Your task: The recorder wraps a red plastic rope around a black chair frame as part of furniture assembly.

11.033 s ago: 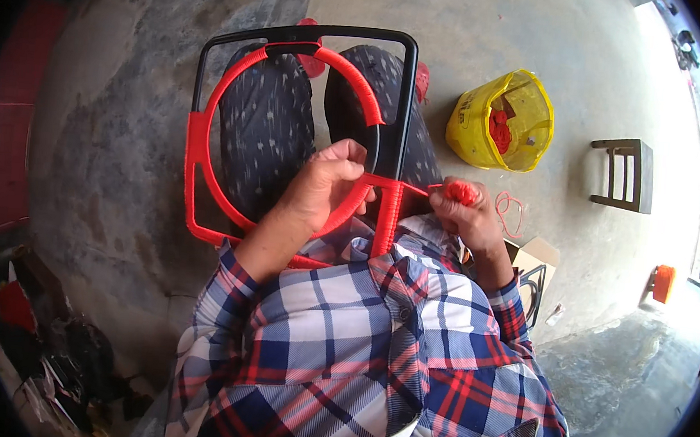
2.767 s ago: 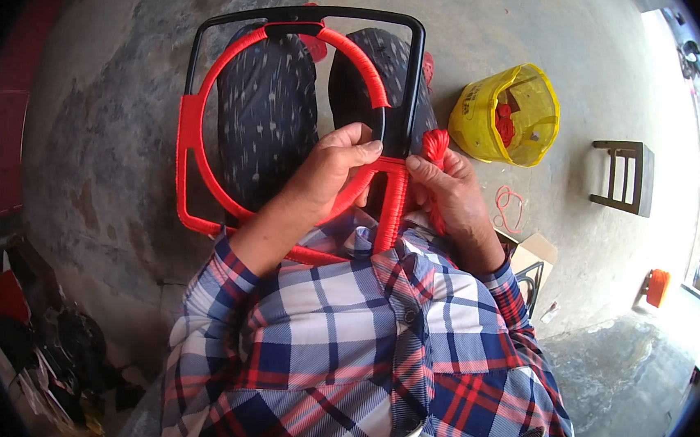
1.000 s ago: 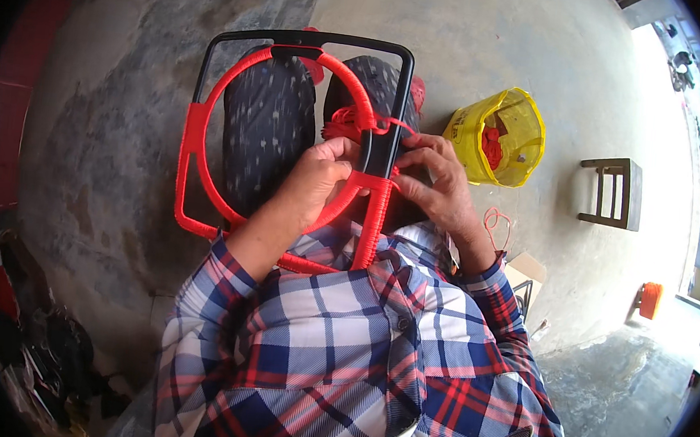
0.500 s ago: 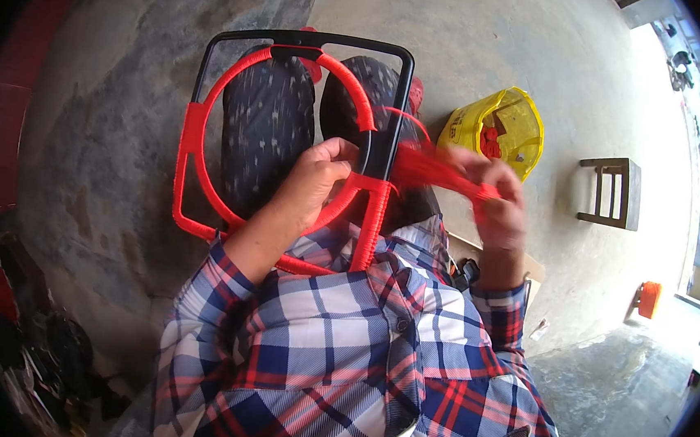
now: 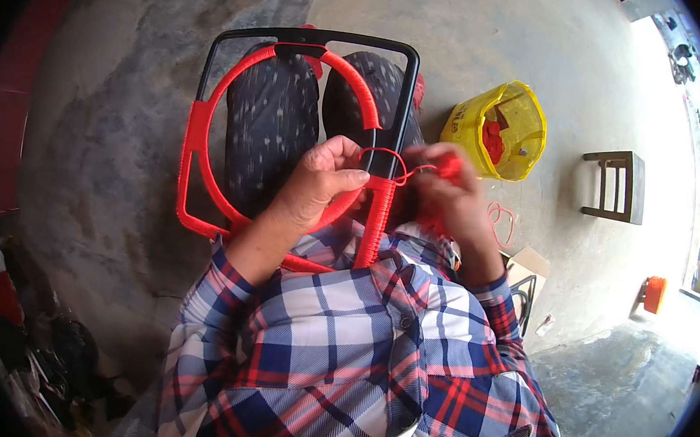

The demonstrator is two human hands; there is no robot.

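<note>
A black frame (image 5: 315,37) with a round ring inside rests across my lap. Tight red cord wrapping (image 5: 379,213) covers much of the ring and the lower frame, while the top bar and part of the right side are bare black. My left hand (image 5: 316,179) pinches the right side of the frame where the ring meets it, thumb on top. A thin loop of red cord (image 5: 384,150) runs from there over the bare black bar to my right hand (image 5: 454,198). That hand, blurred, is closed around a bundle of red cord (image 5: 450,167).
A yellow bucket (image 5: 459,122) with red material inside stands to the right of my knees. Beyond it is a dark wooden stool (image 5: 633,189). Cardboard (image 5: 529,264) lies by my right forearm, and an orange object (image 5: 653,295) sits farther right. Assorted clutter (image 5: 52,343) fills the lower left.
My right hand has come in leftward, closer to the frame, with the cord bundle. A cord loop now crosses the bare bar. My left hand stays at the same spot on the frame.
</note>
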